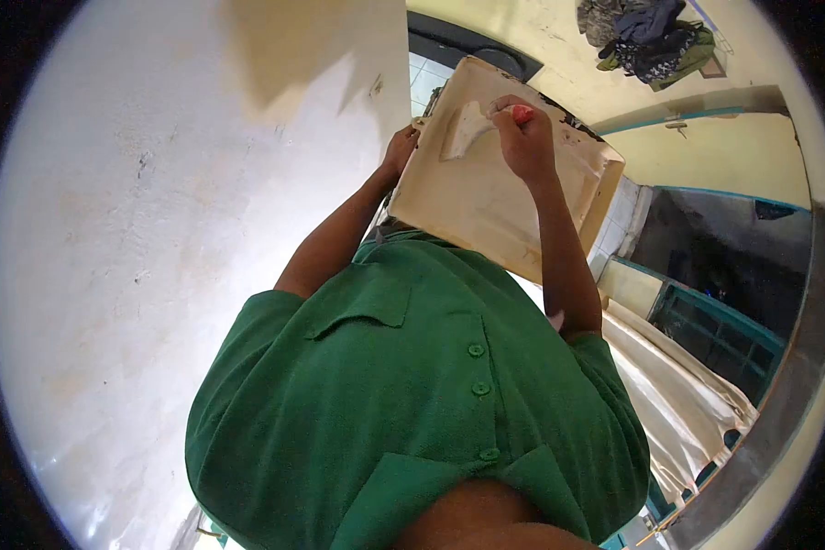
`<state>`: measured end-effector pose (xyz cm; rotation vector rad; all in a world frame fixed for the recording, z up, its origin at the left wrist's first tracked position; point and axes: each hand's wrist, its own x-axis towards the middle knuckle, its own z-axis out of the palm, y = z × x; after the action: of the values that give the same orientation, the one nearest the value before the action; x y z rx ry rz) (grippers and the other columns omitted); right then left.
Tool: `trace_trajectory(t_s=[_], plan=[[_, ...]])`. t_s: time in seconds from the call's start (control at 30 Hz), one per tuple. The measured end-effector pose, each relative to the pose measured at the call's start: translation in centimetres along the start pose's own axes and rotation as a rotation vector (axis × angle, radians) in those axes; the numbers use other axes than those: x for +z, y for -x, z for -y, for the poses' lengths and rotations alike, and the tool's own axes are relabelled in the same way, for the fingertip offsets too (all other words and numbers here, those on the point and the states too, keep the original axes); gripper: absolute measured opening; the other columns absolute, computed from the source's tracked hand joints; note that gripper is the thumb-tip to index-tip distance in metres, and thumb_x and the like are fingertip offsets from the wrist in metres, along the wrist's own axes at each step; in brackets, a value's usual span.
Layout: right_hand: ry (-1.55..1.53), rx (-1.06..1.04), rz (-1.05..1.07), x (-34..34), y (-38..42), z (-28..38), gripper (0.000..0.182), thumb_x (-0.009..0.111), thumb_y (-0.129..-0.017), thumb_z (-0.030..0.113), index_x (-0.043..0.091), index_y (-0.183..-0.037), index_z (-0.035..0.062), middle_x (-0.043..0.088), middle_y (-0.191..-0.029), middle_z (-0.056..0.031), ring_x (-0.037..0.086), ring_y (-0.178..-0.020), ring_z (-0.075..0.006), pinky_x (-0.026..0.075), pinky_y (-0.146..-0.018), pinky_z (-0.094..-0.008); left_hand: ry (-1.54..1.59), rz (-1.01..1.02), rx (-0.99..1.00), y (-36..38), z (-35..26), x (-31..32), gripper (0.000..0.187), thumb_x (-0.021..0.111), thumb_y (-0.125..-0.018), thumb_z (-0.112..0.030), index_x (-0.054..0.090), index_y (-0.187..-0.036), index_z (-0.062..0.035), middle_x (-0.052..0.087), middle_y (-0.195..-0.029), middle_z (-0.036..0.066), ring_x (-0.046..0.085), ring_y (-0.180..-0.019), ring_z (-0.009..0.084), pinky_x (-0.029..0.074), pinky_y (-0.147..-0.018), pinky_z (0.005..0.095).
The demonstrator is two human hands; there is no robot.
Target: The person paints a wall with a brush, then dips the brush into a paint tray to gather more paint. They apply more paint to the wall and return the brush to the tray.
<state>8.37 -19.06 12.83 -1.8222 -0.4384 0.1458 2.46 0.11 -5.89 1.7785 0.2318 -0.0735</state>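
Observation:
A shallow cream panel with raised rims [513,206] and dark, worn edges is tilted in front of my green shirt. At its left edge, my left hand [401,149] has its fingers closed around the rim. Over the upper part of the panel, my right hand [525,142] is closed on a small red object [522,114]; most of it is hidden by the fingers. A pale, wet-looking curved streak [472,133] shows on the panel beside my right hand.
A pale wall [156,229] stands close on the left. Clothes [655,41] hang at the upper right. To the right are a teal-framed window [720,330] and a cream curtain [678,394]. White tiles [426,81] show behind the panel.

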Motion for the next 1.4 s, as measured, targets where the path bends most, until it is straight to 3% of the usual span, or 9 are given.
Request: trace_trajectory(t_s=[0.17,0.27,0.37,0.57,0.87,0.97,1.1,1.2,1.4], plan=[[0.153,0.029,0.033,0.7,0.2,1.4,0.01,0.053,-0.077,0.008,0.06,-0.075,0.0005,0.049,-0.06,0.0033,0.042,-0.055,-0.0029,0.035,-0.05,-0.0196,-0.371,-0.066,0.341,-1.2,3.0,-0.2,0.036,0.043,-0.088,-0.028,0.059,-0.104,0.0003,0.063,-0.086,0.015,0.058,-0.073,0.0214,0.046,-0.07,0.0329],[0.148,0.006,0.07,0.9,0.1,0.8,0.011,0.053,-0.077,0.009,0.06,-0.075,0.0004,0.048,-0.059,0.0032,0.042,-0.055,-0.0028,0.035,-0.05,-0.0198,-0.201,-0.049,0.054,-1.2,2.7,-0.1,0.04,0.043,-0.087,-0.032,0.059,-0.103,0.0012,0.063,-0.085,0.018,0.059,-0.073,0.0249,0.046,-0.07,0.0342],[0.163,-0.052,0.035,0.9,0.3,1.2,0.012,0.054,-0.077,0.01,0.059,-0.075,-0.0002,0.047,-0.057,0.0037,0.042,-0.054,-0.0028,0.035,-0.049,-0.0198,-0.084,-0.099,0.002,-0.2,0.0,-0.1,0.04,0.044,-0.087,-0.033,0.06,-0.098,0.0019,0.062,-0.08,0.017,0.058,-0.071,0.025,0.045,-0.069,0.0348],[0.062,0.04,0.026,0.0,0.4,1.6,0.012,0.055,-0.077,0.01,0.06,-0.075,-0.0002,0.048,-0.058,0.0042,0.039,-0.053,-0.002,0.031,-0.047,-0.0194,-0.172,-0.075,0.149,-0.7,1.7,-0.1,0.041,0.044,-0.087,-0.034,0.06,-0.1,0.002,0.062,-0.079,0.015,0.056,-0.069,0.0212,0.044,-0.067,0.0337],[-0.453,0.253,0.006,-6.5,1.4,3.2,0.014,0.056,-0.081,0.016,0.059,-0.084,0.0026,0.048,-0.056,0.003,0.038,-0.044,-0.0037,0.028,-0.039,-0.0191,-0.025,-0.053,0.046,-0.9,2.6,-0.2,0.039,0.046,-0.087,-0.032,0.059,-0.103,0.0009,0.063,-0.082,0.013,0.056,-0.071,0.019,0.045,-0.068,0.0318],[-0.624,0.257,0.126,-9.2,1.8,1.0,0.024,0.048,-0.083,0.021,0.054,-0.091,-0.0004,0.047,-0.059,-0.0021,0.035,-0.041,-0.0052,0.026,-0.038,-0.0196,-0.056,-0.062,-0.011,-0.9,2.5,0.0,0.038,0.046,-0.087,-0.032,0.059,-0.104,-0.0001,0.064,-0.085,0.014,0.058,-0.073,0.0199,0.045,-0.069,0.0322],[-0.779,0.277,-0.003,-10.1,3.2,-0.7,0.026,0.049,-0.082,0.025,0.053,-0.091,0.0,0.044,-0.057,-0.0024,0.034,-0.04,-0.0077,0.027,-0.038,-0.0207,-0.129,-0.062,0.019,-1.0,2.3,0.2,0.037,0.045,-0.087,-0.031,0.059,-0.105,-0.0011,0.064,-0.089,0.015,0.059,-0.074,0.0216,0.046,-0.07,0.0335],[-0.761,0.232,-0.004,-10.7,4.3,-1.6,0.022,0.054,-0.08,0.02,0.055,-0.087,0.0,0.054,-0.069,-0.0056,0.043,-0.041,-0.0103,0.031,-0.036,-0.021,-0.116,-0.031,0.015,-0.9,2.1,-0.1,0.036,0.044,-0.087,-0.029,0.059,-0.105,-0.0013,0.064,-0.091,0.016,0.06,-0.075,0.0221,0.046,-0.07,0.0337],[-0.682,0.271,-0.033,-10.7,6.5,0.2,0.022,0.057,-0.079,0.024,0.055,-0.084,0.0024,0.05,-0.065,-0.0034,0.046,-0.047,-0.0108,0.034,-0.04,-0.022,-0.122,-0.006,0.107,-1.2,2.9,0.0,0.038,0.043,-0.087,-0.029,0.059,-0.103,0.0008,0.063,-0.086,0.017,0.058,-0.072,0.0235,0.045,-0.067,0.0338]])
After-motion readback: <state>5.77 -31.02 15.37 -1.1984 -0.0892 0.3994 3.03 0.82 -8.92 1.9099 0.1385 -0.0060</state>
